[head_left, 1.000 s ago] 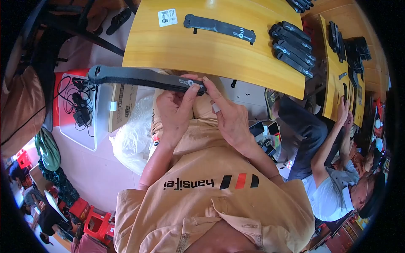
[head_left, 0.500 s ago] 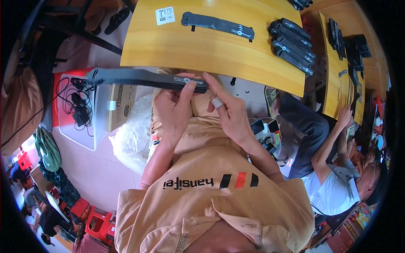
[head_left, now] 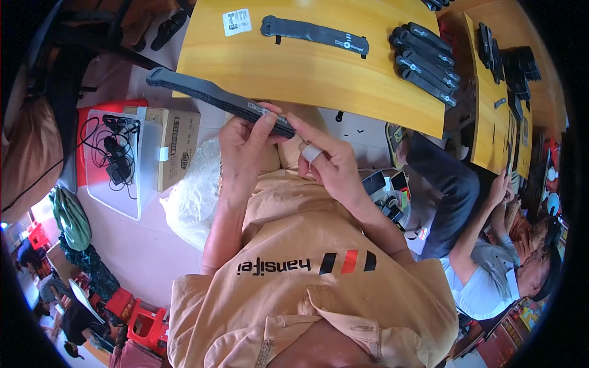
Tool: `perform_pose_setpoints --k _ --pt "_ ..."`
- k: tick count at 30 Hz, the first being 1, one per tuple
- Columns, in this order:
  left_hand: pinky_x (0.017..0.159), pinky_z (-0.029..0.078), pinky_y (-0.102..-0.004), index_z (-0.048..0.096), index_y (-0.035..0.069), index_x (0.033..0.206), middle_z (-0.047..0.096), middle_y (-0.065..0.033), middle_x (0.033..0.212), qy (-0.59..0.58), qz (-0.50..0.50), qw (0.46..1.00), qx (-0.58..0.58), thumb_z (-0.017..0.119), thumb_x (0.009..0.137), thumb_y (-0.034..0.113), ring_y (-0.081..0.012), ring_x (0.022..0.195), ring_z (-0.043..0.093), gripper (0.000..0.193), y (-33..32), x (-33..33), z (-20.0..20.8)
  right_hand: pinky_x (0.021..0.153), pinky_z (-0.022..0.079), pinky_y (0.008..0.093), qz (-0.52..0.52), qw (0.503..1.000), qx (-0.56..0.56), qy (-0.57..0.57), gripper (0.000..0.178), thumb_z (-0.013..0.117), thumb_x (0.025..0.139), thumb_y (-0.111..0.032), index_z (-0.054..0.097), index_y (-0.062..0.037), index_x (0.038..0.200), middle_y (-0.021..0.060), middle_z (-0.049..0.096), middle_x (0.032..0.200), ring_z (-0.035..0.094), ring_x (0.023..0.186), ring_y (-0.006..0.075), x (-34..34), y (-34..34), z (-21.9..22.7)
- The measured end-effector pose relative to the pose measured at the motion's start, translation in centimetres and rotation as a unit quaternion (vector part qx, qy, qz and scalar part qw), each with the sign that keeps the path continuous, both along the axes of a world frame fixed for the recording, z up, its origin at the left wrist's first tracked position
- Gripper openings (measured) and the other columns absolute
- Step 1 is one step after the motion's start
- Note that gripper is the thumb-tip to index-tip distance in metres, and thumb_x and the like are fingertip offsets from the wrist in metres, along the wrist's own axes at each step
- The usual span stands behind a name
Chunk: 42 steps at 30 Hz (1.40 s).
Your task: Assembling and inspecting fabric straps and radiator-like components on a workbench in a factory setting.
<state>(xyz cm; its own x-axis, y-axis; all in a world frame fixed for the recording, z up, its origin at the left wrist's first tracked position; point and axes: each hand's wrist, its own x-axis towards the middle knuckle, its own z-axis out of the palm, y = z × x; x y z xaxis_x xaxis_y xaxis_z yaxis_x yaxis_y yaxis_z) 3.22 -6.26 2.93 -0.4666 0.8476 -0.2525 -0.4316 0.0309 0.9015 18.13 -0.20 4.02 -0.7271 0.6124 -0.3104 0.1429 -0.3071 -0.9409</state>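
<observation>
My left hand (head_left: 242, 147) grips a stack of black hook-and-loop straps (head_left: 208, 93) near its right end, thumb on top. The stack slants up to the left, its rounded far end over the table's front edge. My right hand (head_left: 334, 162) is at the near end of the stack, index fingertip against it and the other fingers curled. A pale band (head_left: 311, 152) is wrapped round one of its fingers. On the yellow table (head_left: 276, 73) ahead lies another black strap (head_left: 316, 35), flat and crosswise, with small dark tabs sticking out beneath it.
Several black straps (head_left: 423, 64) are piled at the table's right, and a white label sheet (head_left: 237, 21) lies at its left. On the floor left stand a clear bin (head_left: 140, 202) with cables and a cardboard box (head_left: 184, 141). A co-worker (head_left: 485, 270) sits at right.
The stack's left end has swung upward toward the table, so it tilts more steeply. My left hand has shifted slightly left; my right hand stays by the stack's near end.
</observation>
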Motion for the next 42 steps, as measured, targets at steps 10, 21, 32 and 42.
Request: perform_pose_setpoints --k 10,21,32,42 --pt "0.069 0.047 -0.0215 0.057 -0.004 0.100 0.060 -0.0047 0.084 0.088 0.007 0.996 -0.004 0.056 0.087 0.010 -0.0084 0.078 0.056 0.018 -0.9 1.0 0.7 0.057 0.047 0.0268 0.088 0.903 0.404 -0.118 0.066 0.043 0.068 0.017 0.051 -0.0157 0.125 0.0127 0.063 0.081 0.054 0.056 0.0193 0.7 1.8 0.2" --pt "0.070 0.041 -0.0185 0.057 -0.002 0.100 0.059 -0.0011 0.087 0.244 0.081 0.965 0.044 0.057 0.085 0.005 -0.0062 0.081 0.051 0.016 -1.2 1.8 0.7 0.045 0.039 0.0216 -0.046 0.998 0.007 0.034 0.042 0.043 0.084 0.004 0.051 -0.0077 0.124 0.0033 0.057 0.068 0.050 0.057 0.0075 -0.5 -0.3 -0.6" --pt "0.068 0.054 -0.0271 0.056 -0.003 0.097 0.062 -0.0089 0.085 -0.083 -0.130 0.988 -0.021 0.052 0.090 0.018 -0.0151 0.076 0.063 0.022 -1.2 -1.6 -0.1 0.055 0.047 0.0219 0.151 0.961 0.227 -0.055 0.048 0.046 0.075 0.015 0.058 -0.0077 0.115 0.0071 0.067 0.088 0.057 0.060 0.0095 1.5 2.7 -0.7" --pt "0.066 0.055 -0.0261 0.058 -0.001 0.094 0.062 -0.0076 0.077 -0.134 -0.113 0.984 -0.033 0.052 0.090 0.024 -0.0134 0.071 0.063 0.026 -0.6 -1.5 -0.6 0.052 0.044 0.0232 0.057 0.954 0.293 -0.009 0.044 0.048 0.079 0.011 0.058 -0.0092 0.116 0.0118 0.063 0.078 0.055 0.055 0.0137 0.3 0.6 -0.8"
